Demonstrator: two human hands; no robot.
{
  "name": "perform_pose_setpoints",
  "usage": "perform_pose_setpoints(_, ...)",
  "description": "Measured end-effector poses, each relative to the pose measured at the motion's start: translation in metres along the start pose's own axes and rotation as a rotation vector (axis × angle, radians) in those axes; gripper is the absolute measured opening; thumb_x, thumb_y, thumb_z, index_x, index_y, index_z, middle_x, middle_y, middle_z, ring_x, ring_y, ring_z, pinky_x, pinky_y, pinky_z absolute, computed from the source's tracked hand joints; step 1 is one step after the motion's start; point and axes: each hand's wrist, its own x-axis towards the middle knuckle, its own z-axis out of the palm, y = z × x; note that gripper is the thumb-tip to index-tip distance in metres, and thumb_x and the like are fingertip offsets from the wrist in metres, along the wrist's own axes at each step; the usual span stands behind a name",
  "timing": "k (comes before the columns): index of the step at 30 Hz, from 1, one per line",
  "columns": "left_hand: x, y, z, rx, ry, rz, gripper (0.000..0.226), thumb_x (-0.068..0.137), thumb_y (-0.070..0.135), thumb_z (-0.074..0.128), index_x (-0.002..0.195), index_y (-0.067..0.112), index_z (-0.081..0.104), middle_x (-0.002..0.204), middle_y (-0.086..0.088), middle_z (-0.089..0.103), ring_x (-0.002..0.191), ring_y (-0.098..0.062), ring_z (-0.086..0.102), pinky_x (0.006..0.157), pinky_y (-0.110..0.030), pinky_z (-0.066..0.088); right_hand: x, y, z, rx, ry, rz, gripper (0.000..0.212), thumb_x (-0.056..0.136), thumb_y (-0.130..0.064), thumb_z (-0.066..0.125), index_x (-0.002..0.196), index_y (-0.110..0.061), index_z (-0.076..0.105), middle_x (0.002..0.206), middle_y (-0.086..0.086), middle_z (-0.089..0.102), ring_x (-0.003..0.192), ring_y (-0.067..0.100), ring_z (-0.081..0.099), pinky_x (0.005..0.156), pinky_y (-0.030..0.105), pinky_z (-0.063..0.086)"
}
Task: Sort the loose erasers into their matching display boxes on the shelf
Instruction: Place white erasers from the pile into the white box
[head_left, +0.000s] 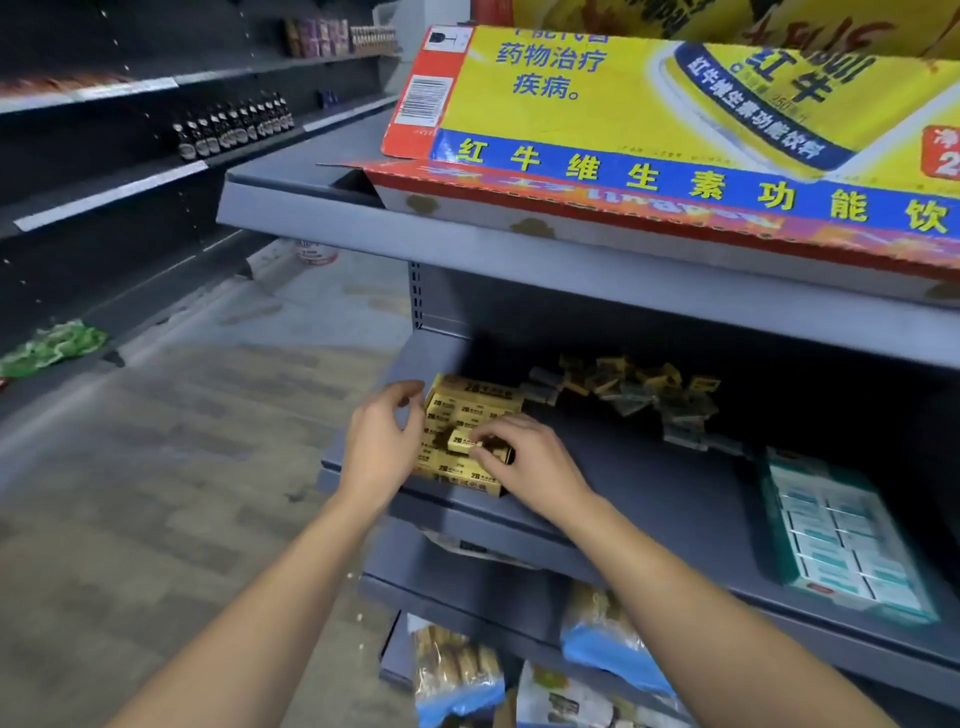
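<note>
A yellow display box (470, 397) of 2B erasers stands at the left end of the grey shelf (649, 488). My right hand (530, 465) pinches one yellow eraser (464, 440) over the rows inside the box. My left hand (382, 441) is at the box's left side with its fingers curled; whether it touches the box is unclear. A heap of loose wrapped erasers (634, 397) lies further back on the shelf. A teal-and-white display box (841, 540) of erasers sits at the right end.
A large yellow, red and blue drink carton (675, 135) lies on the shelf above, overhanging its edge. Bagged snacks (457, 670) fill the shelves below. Across the aisle floor (208, 441) stand dark shelves with small bottles (234, 127).
</note>
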Motion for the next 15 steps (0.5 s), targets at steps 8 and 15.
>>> perform_pose_setpoints(8,-0.004,-0.014,-0.013,0.007,0.035,-0.044,0.024,0.095,0.019,0.052,0.113,0.014,0.067,0.108,0.004,0.068,0.100,-0.009,0.059,0.086,-0.023,0.043,0.005,-0.009,0.009,-0.006,-0.033,-0.003,0.013,0.086,-0.029,0.064,0.098,-0.025,0.066,0.100,-0.012,0.065,0.097,0.007,0.057,0.086,0.030,0.049)
perform_pose_setpoints(15,-0.006,-0.013,-0.012,0.013,0.035,-0.036,0.024,0.095,0.019,0.052,0.112,0.013,0.067,0.108,0.004,0.068,0.099,-0.008,0.059,0.087,-0.026,0.046,0.001,-0.011,0.010,0.016,-0.081,-0.061,0.012,0.082,-0.026,0.063,0.093,-0.024,0.062,0.096,-0.012,0.061,0.093,0.006,0.055,0.082,0.032,0.049)
